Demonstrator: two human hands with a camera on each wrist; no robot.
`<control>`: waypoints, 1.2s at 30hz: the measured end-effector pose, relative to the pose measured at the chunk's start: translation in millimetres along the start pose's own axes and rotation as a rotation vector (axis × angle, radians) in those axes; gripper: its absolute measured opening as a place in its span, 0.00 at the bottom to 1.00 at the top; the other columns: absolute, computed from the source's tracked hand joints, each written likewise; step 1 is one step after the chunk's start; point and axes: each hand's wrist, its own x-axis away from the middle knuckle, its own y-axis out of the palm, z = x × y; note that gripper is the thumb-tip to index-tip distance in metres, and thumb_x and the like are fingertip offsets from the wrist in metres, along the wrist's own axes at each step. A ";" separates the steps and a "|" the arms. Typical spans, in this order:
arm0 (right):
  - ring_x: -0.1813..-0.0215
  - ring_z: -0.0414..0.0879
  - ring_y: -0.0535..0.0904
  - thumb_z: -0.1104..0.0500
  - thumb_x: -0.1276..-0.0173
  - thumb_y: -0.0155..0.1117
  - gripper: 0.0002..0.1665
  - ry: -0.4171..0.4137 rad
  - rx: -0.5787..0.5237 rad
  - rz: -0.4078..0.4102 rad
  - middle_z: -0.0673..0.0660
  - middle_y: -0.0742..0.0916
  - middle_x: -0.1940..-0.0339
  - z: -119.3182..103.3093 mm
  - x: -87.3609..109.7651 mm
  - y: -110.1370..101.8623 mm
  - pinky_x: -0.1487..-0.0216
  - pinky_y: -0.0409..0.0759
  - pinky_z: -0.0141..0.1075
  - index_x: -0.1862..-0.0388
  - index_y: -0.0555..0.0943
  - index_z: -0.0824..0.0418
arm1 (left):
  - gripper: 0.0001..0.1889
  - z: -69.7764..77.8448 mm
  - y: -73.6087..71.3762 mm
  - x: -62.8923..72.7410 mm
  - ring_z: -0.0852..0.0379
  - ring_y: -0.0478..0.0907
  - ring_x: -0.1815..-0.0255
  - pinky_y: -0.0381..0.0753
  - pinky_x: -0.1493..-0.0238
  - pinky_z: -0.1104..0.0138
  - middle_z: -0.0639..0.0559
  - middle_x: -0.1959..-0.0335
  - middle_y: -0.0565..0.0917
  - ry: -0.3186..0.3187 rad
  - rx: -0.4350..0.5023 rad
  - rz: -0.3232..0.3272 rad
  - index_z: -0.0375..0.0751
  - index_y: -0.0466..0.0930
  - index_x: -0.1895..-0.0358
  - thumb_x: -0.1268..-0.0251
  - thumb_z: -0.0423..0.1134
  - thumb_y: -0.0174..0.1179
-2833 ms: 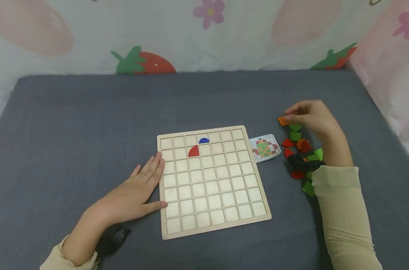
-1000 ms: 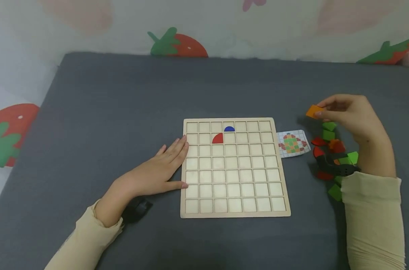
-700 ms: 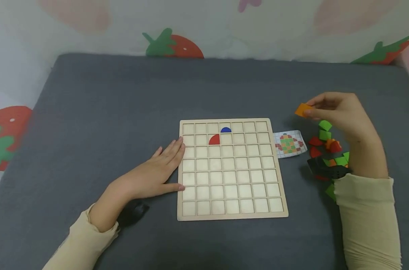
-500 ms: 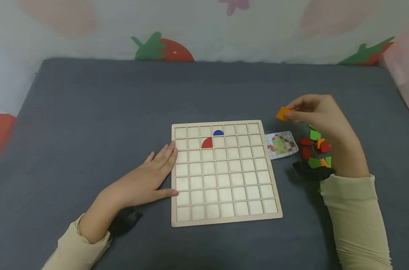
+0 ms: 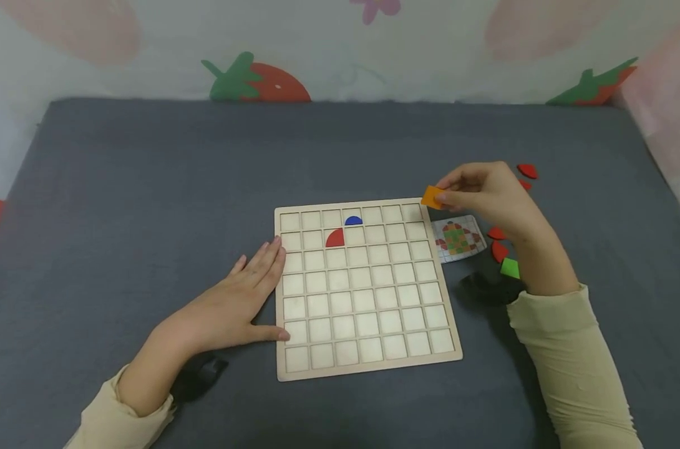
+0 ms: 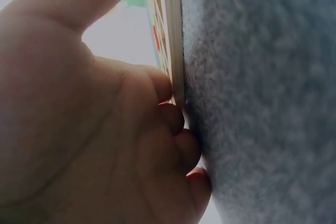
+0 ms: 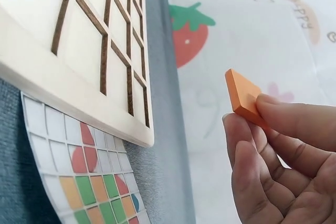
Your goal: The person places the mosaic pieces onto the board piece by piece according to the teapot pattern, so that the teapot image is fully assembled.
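Observation:
My right hand [image 5: 488, 194] pinches an orange square tile [image 5: 432, 197] between thumb and fingertips, over the far right corner of a wooden grid board [image 5: 368, 374]. The right wrist view shows the tile [image 7: 244, 95] held by its edge, apart from the board [image 7: 118, 121]. My left hand [image 5: 228, 312] lies with straight fingers along the board's left edge, thumb at the lower part of that edge. In the left wrist view its fingertips [image 6: 170, 116] meet the board's side. A blue half-round piece [image 5: 354, 221] and a red quarter-round piece [image 5: 335, 238] sit in board cells near the far side.
A pattern card [image 5: 458, 238] sticks out from the board's right edge. Red pieces [image 5: 500, 252] and a green piece [image 5: 510, 268] lie right of it, partly hidden by the right arm. More red pieces [image 5: 528, 171] lie farther back. A dark wrist device [image 5: 488, 290] hangs under the right wrist.
My right hand has picked the orange tile up from beside the loose pieces and carried it left to the board's far corner. The left hand stays at the board's edge. The head view has shifted.

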 end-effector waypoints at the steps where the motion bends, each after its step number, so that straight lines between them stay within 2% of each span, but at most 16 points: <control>1: 0.63 0.50 0.82 0.60 0.35 0.65 0.13 0.000 0.004 -0.003 0.55 0.85 0.66 -1.0 -0.2 0.8 0.63 0.81 0.38 0.57 0.81 0.68 | 0.58 -0.1 0.3 0.1 0.46 0.30 0.25 0.39 0.30 0.47 0.43 0.25 0.29 -0.002 0.003 -0.002 0.34 0.33 0.26 0.44 0.61 0.62; 6: 0.63 0.51 0.82 0.61 0.34 0.64 0.12 0.010 0.031 -0.013 0.56 0.85 0.66 -4.2 -3.1 2.2 0.64 0.80 0.37 0.57 0.81 0.68 | 0.59 -0.5 -0.2 -1.3 0.46 0.30 0.25 0.40 0.30 0.47 0.43 0.25 0.28 -0.017 0.002 -0.002 0.35 0.32 0.25 0.46 0.62 0.63; 10: 0.65 0.51 0.82 0.62 0.35 0.65 0.12 0.010 0.023 -0.020 0.56 0.85 0.67 -5.0 -6.2 3.9 0.66 0.80 0.37 0.58 0.82 0.69 | 0.59 -0.6 -3.5 -7.9 0.44 0.31 0.25 0.41 0.30 0.46 0.42 0.24 0.30 -0.034 -0.014 0.010 0.34 0.33 0.26 0.46 0.62 0.62; 15: 0.65 0.52 0.82 0.63 0.36 0.66 0.10 -0.012 0.030 -0.051 0.57 0.85 0.66 -6.3 -12.0 12.5 0.67 0.79 0.37 0.59 0.82 0.69 | 0.58 -1.1 -8.0 -12.5 0.44 0.30 0.25 0.40 0.30 0.46 0.41 0.25 0.29 -0.050 0.026 -0.002 0.33 0.32 0.26 0.45 0.61 0.62; 23: 0.64 0.54 0.81 0.66 0.36 0.64 0.09 -0.022 0.013 -0.174 0.60 0.86 0.64 -11.9 -30.5 35.9 0.62 0.81 0.39 0.59 0.83 0.69 | 0.59 -4.9 -9.7 -18.0 0.45 0.29 0.25 0.37 0.30 0.45 0.42 0.25 0.29 -0.027 0.069 -0.003 0.34 0.32 0.26 0.46 0.60 0.64; 29: 0.64 0.49 0.81 0.67 0.37 0.64 0.07 -0.014 0.046 -0.269 0.60 0.86 0.64 -19.4 -43.5 57.4 0.61 0.80 0.36 0.60 0.83 0.69 | 0.60 -7.4 -12.1 -23.8 0.45 0.28 0.25 0.36 0.30 0.45 0.41 0.25 0.30 -0.017 0.062 -0.003 0.32 0.33 0.26 0.48 0.59 0.66; 36: 0.69 0.48 0.81 0.68 0.40 0.67 0.05 0.001 0.085 -0.290 0.58 0.85 0.72 -24.2 -49.5 71.9 0.63 0.81 0.35 0.65 0.83 0.68 | 0.61 -4.9 -9.8 -22.2 0.45 0.29 0.25 0.37 0.30 0.45 0.41 0.25 0.30 0.000 0.068 -0.005 0.31 0.32 0.26 0.48 0.60 0.66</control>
